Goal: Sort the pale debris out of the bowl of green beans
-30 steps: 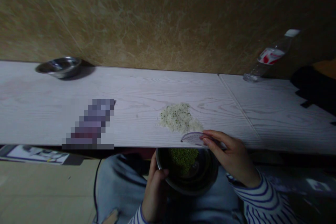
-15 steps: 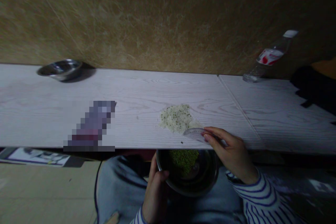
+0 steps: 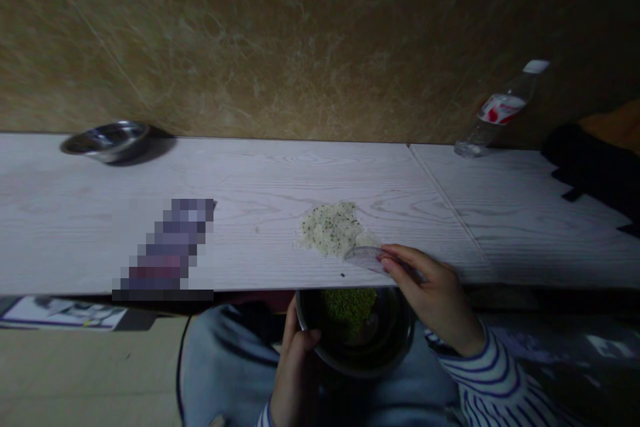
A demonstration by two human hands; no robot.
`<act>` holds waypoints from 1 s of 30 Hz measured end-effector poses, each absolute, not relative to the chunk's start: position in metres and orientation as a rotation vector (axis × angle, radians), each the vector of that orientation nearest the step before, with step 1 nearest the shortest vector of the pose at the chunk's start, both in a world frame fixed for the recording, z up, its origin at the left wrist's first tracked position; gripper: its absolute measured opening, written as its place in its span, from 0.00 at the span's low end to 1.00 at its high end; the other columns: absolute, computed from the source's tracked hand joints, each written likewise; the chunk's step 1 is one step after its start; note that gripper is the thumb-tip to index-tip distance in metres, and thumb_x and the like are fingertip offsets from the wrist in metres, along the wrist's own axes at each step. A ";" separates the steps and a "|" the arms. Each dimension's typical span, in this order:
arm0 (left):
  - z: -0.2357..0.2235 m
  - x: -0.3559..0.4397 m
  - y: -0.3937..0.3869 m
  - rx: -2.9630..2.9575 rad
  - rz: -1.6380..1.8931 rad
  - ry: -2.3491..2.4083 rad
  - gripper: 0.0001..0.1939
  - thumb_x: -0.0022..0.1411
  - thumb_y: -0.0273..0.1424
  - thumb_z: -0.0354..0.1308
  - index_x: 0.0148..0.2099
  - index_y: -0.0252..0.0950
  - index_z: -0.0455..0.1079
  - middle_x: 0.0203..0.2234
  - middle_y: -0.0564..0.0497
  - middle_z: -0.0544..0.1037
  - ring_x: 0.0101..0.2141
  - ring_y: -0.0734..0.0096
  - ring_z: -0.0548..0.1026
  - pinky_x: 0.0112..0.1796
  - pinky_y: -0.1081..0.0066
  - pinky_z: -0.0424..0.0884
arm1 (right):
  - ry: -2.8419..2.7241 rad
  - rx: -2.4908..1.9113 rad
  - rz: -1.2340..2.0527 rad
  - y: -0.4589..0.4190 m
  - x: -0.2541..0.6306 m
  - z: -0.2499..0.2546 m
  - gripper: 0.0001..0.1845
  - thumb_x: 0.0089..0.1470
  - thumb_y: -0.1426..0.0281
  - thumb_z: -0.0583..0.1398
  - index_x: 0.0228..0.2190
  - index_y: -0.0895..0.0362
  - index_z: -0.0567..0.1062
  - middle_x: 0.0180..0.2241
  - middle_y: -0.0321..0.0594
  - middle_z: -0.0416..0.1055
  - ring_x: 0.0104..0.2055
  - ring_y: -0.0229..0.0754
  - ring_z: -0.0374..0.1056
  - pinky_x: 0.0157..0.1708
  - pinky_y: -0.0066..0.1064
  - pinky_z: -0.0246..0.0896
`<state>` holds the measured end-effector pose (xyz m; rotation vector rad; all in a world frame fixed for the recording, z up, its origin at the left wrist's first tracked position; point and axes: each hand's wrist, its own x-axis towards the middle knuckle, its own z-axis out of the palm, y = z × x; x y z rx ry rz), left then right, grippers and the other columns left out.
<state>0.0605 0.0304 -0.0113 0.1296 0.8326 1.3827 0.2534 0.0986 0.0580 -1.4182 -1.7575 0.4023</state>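
The right hand (image 3: 443, 293) was closed in a pinch, thumb and fingers clamped on a clear, half-round protractor (image 3: 367, 259) just inside the front edge of the worktop (image 3: 260, 180). The protractor was thin, see-through plastic with a curved edge turned toward a loose heap (image 3: 330, 230) of white grains flecked with green; in the dim light it was hard to say whether the two quite touched. The heap lay spread in a low, uneven patch, nearer the worktop's front edge than its back edge, with a dark speck (image 3: 343, 275) between it and the front edge. The left hand (image 3: 299, 353) was gripping the side of a deep metal bowl (image 3: 385, 340), thumb over the rim. This round, dark-looking bowl was held above the lap, just below the front edge, and small green beans (image 3: 350, 310) were gathered in its far part. The worktop had a pale wood-grain surface, and its back edge met a brown, marbled wall (image 3: 300, 47). Along that back edge stood a shiny, shallow steel dish (image 3: 107, 145) toward the left and a clear plastic bottle (image 3: 495, 113), white-capped with a red-and-white label, toward the right. The sleeves (image 3: 490, 380) were striped blue and white.
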 end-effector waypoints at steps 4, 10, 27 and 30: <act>-0.016 0.059 0.031 0.109 1.367 0.816 0.30 0.47 0.27 0.60 0.55 0.47 0.74 0.49 0.50 0.80 0.58 0.47 0.69 0.58 0.53 0.62 | -1.741 -1.434 0.384 0.100 0.257 0.056 0.11 0.58 0.66 0.61 0.42 0.52 0.80 0.38 0.40 0.82 0.39 0.44 0.79 0.44 0.35 0.75; -0.022 0.061 0.033 0.092 1.386 0.781 0.30 0.43 0.26 0.62 0.52 0.45 0.76 0.47 0.48 0.81 0.58 0.44 0.68 0.56 0.51 0.64 | -1.667 -1.488 0.356 0.104 0.268 0.061 0.11 0.56 0.64 0.62 0.40 0.54 0.81 0.36 0.41 0.82 0.37 0.45 0.79 0.42 0.35 0.75; -0.011 0.063 0.032 0.150 1.362 0.904 0.30 0.45 0.28 0.60 0.54 0.45 0.73 0.47 0.47 0.81 0.56 0.44 0.70 0.55 0.51 0.65 | -1.647 -1.446 0.477 0.108 0.259 0.067 0.12 0.55 0.64 0.62 0.39 0.56 0.81 0.34 0.42 0.82 0.35 0.44 0.79 0.39 0.32 0.75; -0.011 0.064 0.031 0.159 1.356 0.962 0.33 0.44 0.29 0.61 0.56 0.45 0.72 0.49 0.47 0.79 0.57 0.43 0.68 0.55 0.51 0.65 | -1.623 -1.496 0.473 0.104 0.262 0.071 0.13 0.54 0.64 0.63 0.39 0.57 0.82 0.33 0.42 0.82 0.34 0.44 0.79 0.38 0.32 0.76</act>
